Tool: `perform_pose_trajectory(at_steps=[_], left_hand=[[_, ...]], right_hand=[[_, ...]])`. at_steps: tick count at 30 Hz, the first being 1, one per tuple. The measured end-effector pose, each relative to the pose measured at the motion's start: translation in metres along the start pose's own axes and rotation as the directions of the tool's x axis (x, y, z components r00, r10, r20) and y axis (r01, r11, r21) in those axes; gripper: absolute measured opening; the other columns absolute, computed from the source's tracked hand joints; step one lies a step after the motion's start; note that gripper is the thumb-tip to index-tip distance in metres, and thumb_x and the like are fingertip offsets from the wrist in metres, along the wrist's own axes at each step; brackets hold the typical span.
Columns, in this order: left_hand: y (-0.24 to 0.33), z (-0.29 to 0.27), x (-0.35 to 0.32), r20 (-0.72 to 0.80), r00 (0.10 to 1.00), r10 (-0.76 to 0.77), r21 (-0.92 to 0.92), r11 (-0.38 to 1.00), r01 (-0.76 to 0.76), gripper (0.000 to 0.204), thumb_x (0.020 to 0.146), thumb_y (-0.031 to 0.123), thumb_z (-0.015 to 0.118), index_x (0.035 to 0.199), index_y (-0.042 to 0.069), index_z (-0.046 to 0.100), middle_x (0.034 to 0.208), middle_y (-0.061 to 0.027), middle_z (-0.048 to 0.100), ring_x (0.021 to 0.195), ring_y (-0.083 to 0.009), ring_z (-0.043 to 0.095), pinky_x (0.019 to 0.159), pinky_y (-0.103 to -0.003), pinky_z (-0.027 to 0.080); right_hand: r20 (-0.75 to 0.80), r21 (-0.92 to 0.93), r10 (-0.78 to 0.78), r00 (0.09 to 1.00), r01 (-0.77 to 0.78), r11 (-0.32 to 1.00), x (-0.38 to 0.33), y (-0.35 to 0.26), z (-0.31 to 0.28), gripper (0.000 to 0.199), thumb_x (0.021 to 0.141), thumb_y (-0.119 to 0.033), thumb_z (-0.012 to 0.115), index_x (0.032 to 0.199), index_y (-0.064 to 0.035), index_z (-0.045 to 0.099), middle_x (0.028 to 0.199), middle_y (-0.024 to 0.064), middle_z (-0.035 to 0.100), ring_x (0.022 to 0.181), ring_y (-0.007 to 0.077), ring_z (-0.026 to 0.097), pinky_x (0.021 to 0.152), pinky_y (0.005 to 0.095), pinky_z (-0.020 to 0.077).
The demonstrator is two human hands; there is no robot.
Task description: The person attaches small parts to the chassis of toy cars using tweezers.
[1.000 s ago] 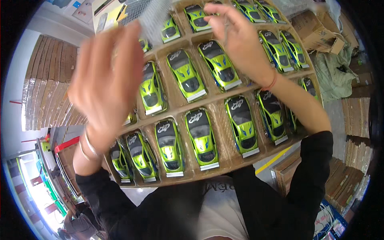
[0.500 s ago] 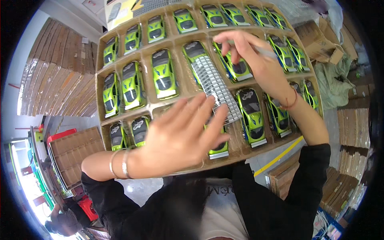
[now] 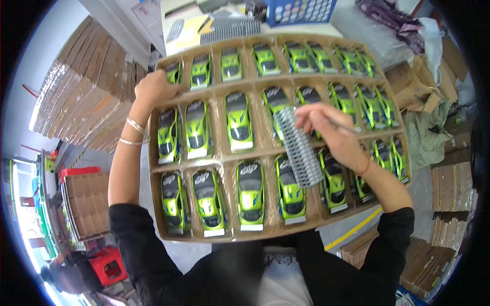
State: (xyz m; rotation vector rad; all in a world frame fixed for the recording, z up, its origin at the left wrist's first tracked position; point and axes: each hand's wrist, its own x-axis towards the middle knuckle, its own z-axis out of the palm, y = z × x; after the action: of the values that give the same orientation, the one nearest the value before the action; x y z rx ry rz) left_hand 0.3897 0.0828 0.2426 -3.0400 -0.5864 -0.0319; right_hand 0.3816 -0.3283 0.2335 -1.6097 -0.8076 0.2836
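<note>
A brown compartment tray (image 3: 224,162) spreads before me, holding rows of green toy cars (image 3: 238,122) with dark windows and blue marks. At its far left corner, my left hand (image 3: 154,91) is closed with bent fingers beside a toy car (image 3: 174,73). Whether it grips the car or the tray wall is hidden. Over the tray's right half, my right hand (image 3: 334,133) is closed, with a silver ribbed sheet of small pieces (image 3: 300,153) slanting down from its fingertips across the cars. A thin grey pen-like tool (image 3: 343,125) sticks out of the same hand.
Behind the tray, a white table (image 3: 176,47) carries similar grey sheets (image 3: 229,29) and a blue perforated basket (image 3: 301,11). Stacked brown trays (image 3: 84,92) rise at left, and cardboard boxes (image 3: 411,84) lie at right. A red stool (image 3: 108,265) stands lower left.
My left hand has moved from the near middle to the far left corner. The tray appears lower and farther right in view. My right hand has drawn nearer, over the silver sheet's upper end.
</note>
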Motion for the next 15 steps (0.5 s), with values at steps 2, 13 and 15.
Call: perform_pose_trajectory(at_steps=[2, 13, 15], left_hand=[[-0.028, 0.018, 0.013, -0.047, 0.998, 0.053, -0.099, 0.993, -0.057, 0.072, 0.064, 0.048, 0.078, 0.111, -0.005, 0.064, 0.106, -0.0258, 0.068, 0.1, -0.0374, 0.068, 0.086, -0.044, 0.054], [-0.02, -0.029, -0.033, -0.1, 0.995, 0.03, -0.306, 0.95, -0.059, 0.058, 0.074, 0.046, 0.07, 0.113, 0.004, 0.067, 0.096, -0.0243, 0.069, 0.092, -0.038, 0.067, 0.088, -0.043, 0.053], [-0.006, -0.005, -0.048, -0.175, 0.984, 0.014, -0.338, 0.938, -0.073, 0.059, 0.074, 0.047, 0.071, 0.117, 0.006, 0.067, 0.097, -0.0247, 0.068, 0.093, -0.0392, 0.066, 0.088, -0.044, 0.052]], right_hand=[[0.024, 0.011, 0.037, 0.999, -0.038, 0.999, 0.001, 0.001, 0.001, 0.029, 0.104, -0.02, 0.05, 0.113, 0.0025, 0.065, 0.094, 0.0063, 0.066, 0.085, 0.012, 0.06, 0.077, 0.0256, 0.0506], [0.049, 0.058, 0.079, 0.996, -0.082, 0.995, -0.02, -0.003, 0.0, 0.03, 0.104, -0.02, 0.049, 0.114, 0.0038, 0.063, 0.098, 0.0093, 0.068, 0.083, 0.0134, 0.061, 0.077, 0.0274, 0.0499], [0.029, 0.077, 0.077, 0.997, -0.079, 0.994, -0.015, 0.002, -0.001, 0.029, 0.104, -0.02, 0.05, 0.114, 0.0042, 0.063, 0.096, 0.009, 0.068, 0.082, 0.0121, 0.061, 0.076, 0.0262, 0.05]])
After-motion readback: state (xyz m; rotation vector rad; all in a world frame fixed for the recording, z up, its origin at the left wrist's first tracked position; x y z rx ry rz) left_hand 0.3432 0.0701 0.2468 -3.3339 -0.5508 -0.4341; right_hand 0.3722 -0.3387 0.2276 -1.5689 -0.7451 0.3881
